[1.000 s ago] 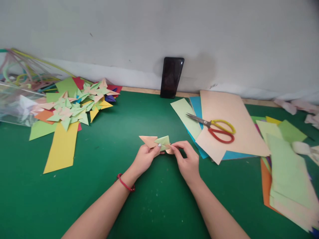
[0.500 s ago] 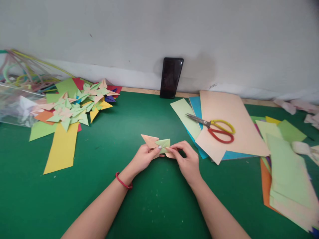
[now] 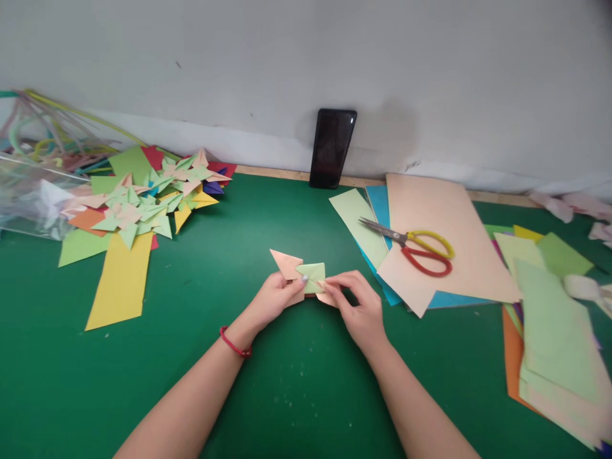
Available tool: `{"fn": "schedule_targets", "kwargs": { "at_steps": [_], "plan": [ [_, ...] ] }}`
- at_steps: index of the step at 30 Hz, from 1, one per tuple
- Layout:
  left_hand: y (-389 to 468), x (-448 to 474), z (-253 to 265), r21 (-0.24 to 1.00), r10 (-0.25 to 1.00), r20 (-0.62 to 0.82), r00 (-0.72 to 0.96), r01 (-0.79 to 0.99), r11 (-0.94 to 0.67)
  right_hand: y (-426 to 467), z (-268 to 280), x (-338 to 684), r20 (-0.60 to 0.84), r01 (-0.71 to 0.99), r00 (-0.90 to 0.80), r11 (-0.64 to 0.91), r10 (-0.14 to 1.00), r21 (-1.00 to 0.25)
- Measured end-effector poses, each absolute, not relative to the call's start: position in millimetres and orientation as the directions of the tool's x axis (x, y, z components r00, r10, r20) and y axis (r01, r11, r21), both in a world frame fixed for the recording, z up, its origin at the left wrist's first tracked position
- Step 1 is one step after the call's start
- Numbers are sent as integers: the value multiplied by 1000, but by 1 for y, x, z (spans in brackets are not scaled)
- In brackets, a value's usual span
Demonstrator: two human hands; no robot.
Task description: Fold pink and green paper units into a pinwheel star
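Between my hands, low over the green table, is a folded paper piece point(image 3: 313, 273) with a light green middle and peach points. My left hand point(image 3: 272, 299) grips it from the left, the thumb pressed flat on the green part. A peach point sticks up beyond those fingers at the upper left. My right hand point(image 3: 359, 309) pinches its right edge between thumb and fingertips, beside a small peach flap at the lower right. The undersides of the piece and the fingers behind it are hidden.
Left lies a pile of folded paper stars point(image 3: 143, 204) over a yellow sheet point(image 3: 117, 287), near a clear plastic box point(image 3: 29, 197). A phone point(image 3: 333, 150) leans on the wall. Scissors point(image 3: 406, 245) rest on peach paper point(image 3: 444, 210). More sheets point(image 3: 557, 331) and a tape roll point(image 3: 581, 287) lie right.
My left fingers have shifted slightly on the folded paper, so more peach shows below the thumb. My right hand keeps pinching the right edge. The view has moved slightly.
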State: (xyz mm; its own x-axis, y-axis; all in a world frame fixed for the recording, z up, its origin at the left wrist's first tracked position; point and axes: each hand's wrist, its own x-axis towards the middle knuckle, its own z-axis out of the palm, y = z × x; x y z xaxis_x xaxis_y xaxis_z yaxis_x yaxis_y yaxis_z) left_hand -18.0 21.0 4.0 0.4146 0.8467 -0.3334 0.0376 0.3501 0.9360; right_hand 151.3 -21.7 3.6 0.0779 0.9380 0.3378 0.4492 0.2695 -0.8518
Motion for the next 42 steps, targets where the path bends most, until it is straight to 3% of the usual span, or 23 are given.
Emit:
{"fn": "schedule_targets", "kwargs": {
  "at_steps": [4, 12, 21, 30, 36, 42],
  "plan": [
    [21, -17, 2, 922, 850, -331, 409, -53, 384, -21, 2, 153, 309, 433, 61, 253, 949, -865],
    [21, -19, 0, 925, 843, -312, 439, -60, 374, -24, -4, 151, 215, 372, 112, 160, 970, -914],
    [22, -19, 1, 921, 830, -322, 456, -51, 385, -21, -3, 154, 157, 312, 52, 133, 986, -941],
    [21, -14, 8, 920, 824, -311, 474, -68, 386, -22, -4, 155, 260, 427, 89, 199, 961, -882],
    [21, -15, 8, 915, 813, -316, 489, -70, 398, -25, -11, 154, 233, 415, 156, 150, 960, -897],
    [20, -15, 6, 921, 816, -343, 466, -5, 389, -25, -10, 154, 276, 477, 119, 189, 954, -858]
  ]
}}
